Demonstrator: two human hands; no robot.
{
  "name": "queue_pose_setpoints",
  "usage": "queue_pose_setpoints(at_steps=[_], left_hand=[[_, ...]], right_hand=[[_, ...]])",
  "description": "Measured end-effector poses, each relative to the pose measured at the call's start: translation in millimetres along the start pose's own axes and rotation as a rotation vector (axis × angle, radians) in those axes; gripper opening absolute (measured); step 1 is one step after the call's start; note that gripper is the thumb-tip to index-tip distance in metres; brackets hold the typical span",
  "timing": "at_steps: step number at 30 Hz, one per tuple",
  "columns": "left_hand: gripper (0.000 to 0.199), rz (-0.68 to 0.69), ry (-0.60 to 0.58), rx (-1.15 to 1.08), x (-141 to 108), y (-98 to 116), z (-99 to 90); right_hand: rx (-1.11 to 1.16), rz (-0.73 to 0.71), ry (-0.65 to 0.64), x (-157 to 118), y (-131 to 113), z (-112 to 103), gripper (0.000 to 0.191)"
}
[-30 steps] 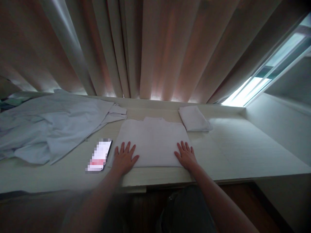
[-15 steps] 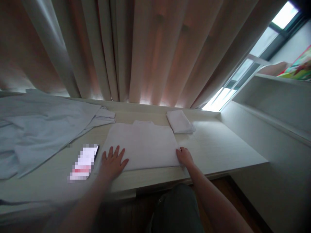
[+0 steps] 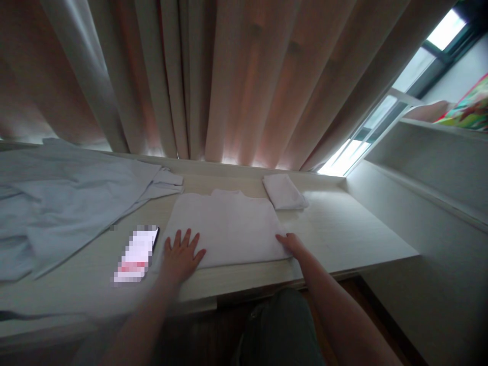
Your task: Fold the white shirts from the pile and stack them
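Observation:
A white cloth garment (image 3: 232, 226) lies flat, its front edge near the front of the pale table. On its left front corner rests my left hand (image 3: 181, 258), palm down with the fingers spread. At its right front corner is my right hand (image 3: 292, 244), thumb and fingers on the edge of the cloth; the fingers are partly hidden, so how firmly they hold it is unclear. A small folded white cloth (image 3: 284, 191) lies behind the garment's right side.
A larger pale garment (image 3: 76, 198) spreads over the left of the table (image 3: 362, 234). A phone (image 3: 136, 254) lies left of my left hand. Curtains (image 3: 244, 81) hang behind, and a shelf unit (image 3: 427, 193) stands at the right.
The view has shifted slightly. My right hand's fingers have loosened from a curled pinch to a flatter pose at the garment's corner. My left hand stays spread on the cloth.

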State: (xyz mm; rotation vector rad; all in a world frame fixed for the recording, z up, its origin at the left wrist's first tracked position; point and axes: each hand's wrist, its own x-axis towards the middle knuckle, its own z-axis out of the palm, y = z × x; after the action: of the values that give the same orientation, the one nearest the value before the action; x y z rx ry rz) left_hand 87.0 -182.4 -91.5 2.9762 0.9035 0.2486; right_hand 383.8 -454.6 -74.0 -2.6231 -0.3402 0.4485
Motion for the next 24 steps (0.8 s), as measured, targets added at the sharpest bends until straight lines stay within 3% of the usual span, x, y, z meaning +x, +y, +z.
queue_pose_setpoints(at_steps=[9, 14, 19, 24], left_hand=[[0.062, -0.006, -0.016, -0.032, -2, 1, -4.5], [0.062, -0.008, 0.007, -0.063, -3, -2, -3.1], [0.063, 0.003, 0.048, -0.122, -6, -6, -0.9], [0.062, 0.012, 0.059, -0.172, -8, -9, 0.9]], right_hand=[[0.323, 0.036, -0.103, -14, -5, -1, 0.033], [0.426, 0.041, -0.108, -25, -23, -10, 0.025], [0.494, -0.051, -0.08, -31, -75, -32, 0.028], [0.476, -0.211, -0.082, -42, -160, -36, 0.03]])
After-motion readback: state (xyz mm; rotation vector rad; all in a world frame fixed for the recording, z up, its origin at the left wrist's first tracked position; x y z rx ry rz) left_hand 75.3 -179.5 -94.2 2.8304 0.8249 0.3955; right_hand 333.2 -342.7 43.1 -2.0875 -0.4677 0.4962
